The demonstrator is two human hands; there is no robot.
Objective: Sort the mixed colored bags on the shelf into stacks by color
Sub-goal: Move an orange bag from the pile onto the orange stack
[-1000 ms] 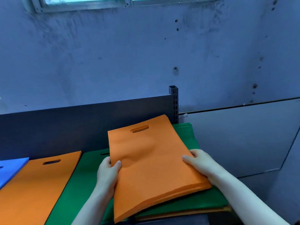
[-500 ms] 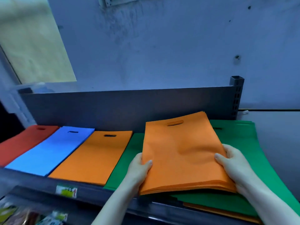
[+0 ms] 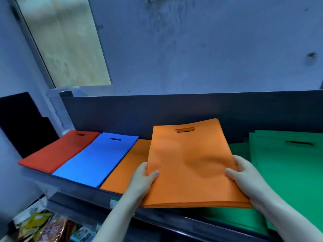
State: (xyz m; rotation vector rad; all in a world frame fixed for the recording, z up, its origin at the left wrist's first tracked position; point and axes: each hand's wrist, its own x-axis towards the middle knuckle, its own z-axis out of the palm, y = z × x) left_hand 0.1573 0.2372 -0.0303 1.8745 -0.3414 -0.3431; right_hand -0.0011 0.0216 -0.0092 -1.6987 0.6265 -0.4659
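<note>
I hold a bundle of several orange bags [image 3: 190,165] above the shelf, handle slots away from me. My left hand [image 3: 142,180] grips its left edge with the thumb on top. My right hand [image 3: 244,179] grips the right edge the same way. The bundle partly overlaps an orange stack [image 3: 125,170] lying on the shelf to its left. Further left lie a blue stack [image 3: 97,158] and a red stack [image 3: 57,151]. Green bags [image 3: 286,165] spread out to the right and under the bundle.
The dark shelf has a front lip [image 3: 83,191] and a grey back panel [image 3: 139,110]. A lower shelf at bottom left holds colourful packets [image 3: 43,227]. A clear plastic bin [image 3: 57,105] stands behind the shelf's left end, below a tall wall panel.
The orange bundle has moved left off the green pile toward the orange stack, still held in both hands. My view has swung left, so the red and blue stacks show fully.
</note>
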